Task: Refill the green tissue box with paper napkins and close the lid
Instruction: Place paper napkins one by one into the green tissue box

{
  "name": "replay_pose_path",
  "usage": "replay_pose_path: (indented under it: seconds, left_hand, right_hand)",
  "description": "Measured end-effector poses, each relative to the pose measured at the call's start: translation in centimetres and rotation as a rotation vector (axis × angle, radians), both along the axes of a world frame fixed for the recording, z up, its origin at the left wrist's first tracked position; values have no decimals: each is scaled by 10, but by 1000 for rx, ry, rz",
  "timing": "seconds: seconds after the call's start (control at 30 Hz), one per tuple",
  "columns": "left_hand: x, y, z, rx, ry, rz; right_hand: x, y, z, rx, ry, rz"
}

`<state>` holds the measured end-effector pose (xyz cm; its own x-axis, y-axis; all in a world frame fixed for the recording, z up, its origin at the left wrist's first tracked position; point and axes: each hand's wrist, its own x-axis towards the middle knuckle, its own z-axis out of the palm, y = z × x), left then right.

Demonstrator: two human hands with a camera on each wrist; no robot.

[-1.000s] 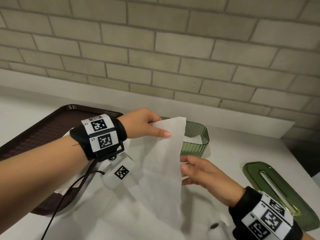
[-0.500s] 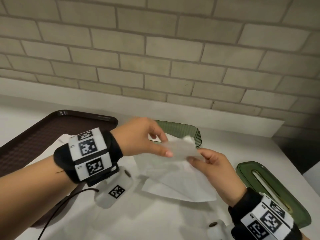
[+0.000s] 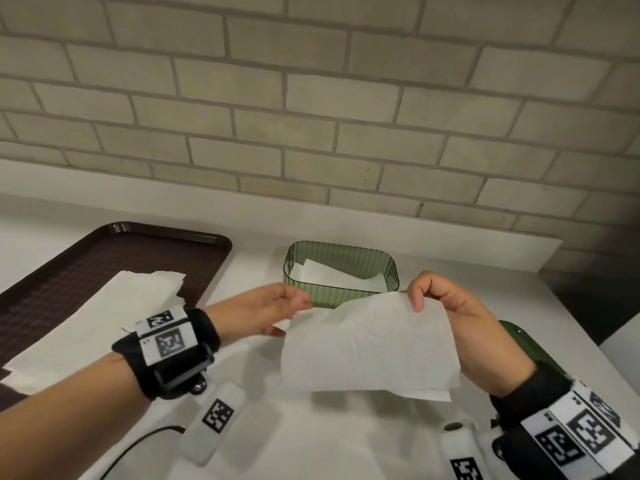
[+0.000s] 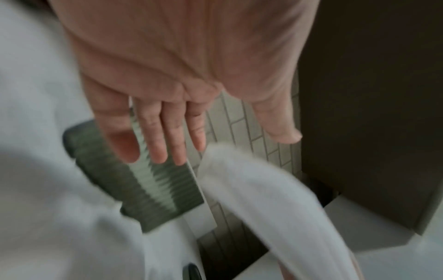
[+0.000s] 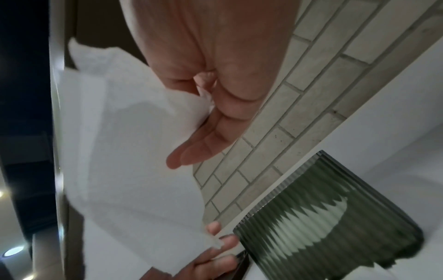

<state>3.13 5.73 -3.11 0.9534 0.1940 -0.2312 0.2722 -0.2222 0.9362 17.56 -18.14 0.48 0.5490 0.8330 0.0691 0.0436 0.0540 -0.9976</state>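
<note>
White counter (image 3: pixel 311 445) under a brick wall: your left hand (image 3: pixel 263 313) and right hand (image 3: pixel 460 327) each pinch a top corner of the napkin (image 3: pixel 367 348), held at six o'clock of the open green tissue box (image 3: pixel 341 271). Its lid (image 3: pixel 516 336) lies at four o'clock.

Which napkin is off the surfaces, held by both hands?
The folded napkin in front of the green box; the others lie inside the box or stacked on the brown tray.
</note>
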Motion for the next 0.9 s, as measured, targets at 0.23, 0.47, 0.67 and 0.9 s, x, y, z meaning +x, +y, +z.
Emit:
replay_pose_path:
  seconds: [0.23, 0.47, 0.67, 0.9]
  left_hand:
    - [15, -20, -27, -370, -74, 37]
    - [8, -18, -23, -567, 26, 190]
    - [3, -16, -24, -465, -175, 108]
    - [7, -26, -11, -415, -372, 241]
  right_hand:
    - [5, -3, 2, -20, -28, -43]
    - [11, -8, 0, -45, -84, -115]
    - [12, -4, -3, -34, 99, -119]
    - [11, -4, -2, -60, 140, -95]
